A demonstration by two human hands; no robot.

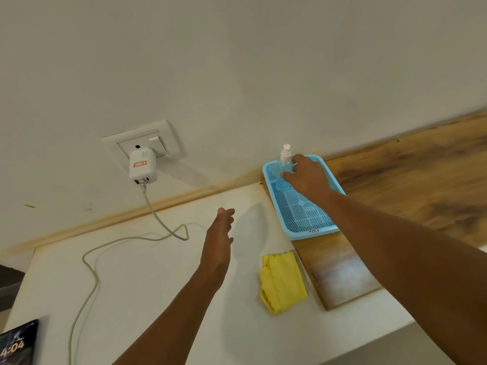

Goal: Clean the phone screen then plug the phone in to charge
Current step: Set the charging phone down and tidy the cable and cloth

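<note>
Pale cream wall fills the upper view, and below it runs a white tabletop (147, 272) with a strip of dark wood grain on its right side. On that wooden part sits a light-blue perforated plastic tray (303, 214), and in its far corner stands a small clear spray bottle with a white pump top (285, 156). The right hand (307, 175) reaches into the tray with its fingers curving around the bottle's body; whether it has closed firmly on it I cannot tell. The left hand (220, 233) hovers over the tabletop with straight fingers, holding nothing.

A crumpled yellow cleaning cloth (282, 281) lies untouched on the tabletop just beside the wood. The dark smartphone with its lit lock screen (18, 343) lies at the lower left corner, well apart from both hands. A white charger block (143, 165) sits in the wall socket (158, 140), and its pale green cable (89, 259) trails loose across the tabletop toward the lower edge; its free end is out of view.

By this showing the task is at its start: spraying, wiping and plugging in all appear left to do.
</note>
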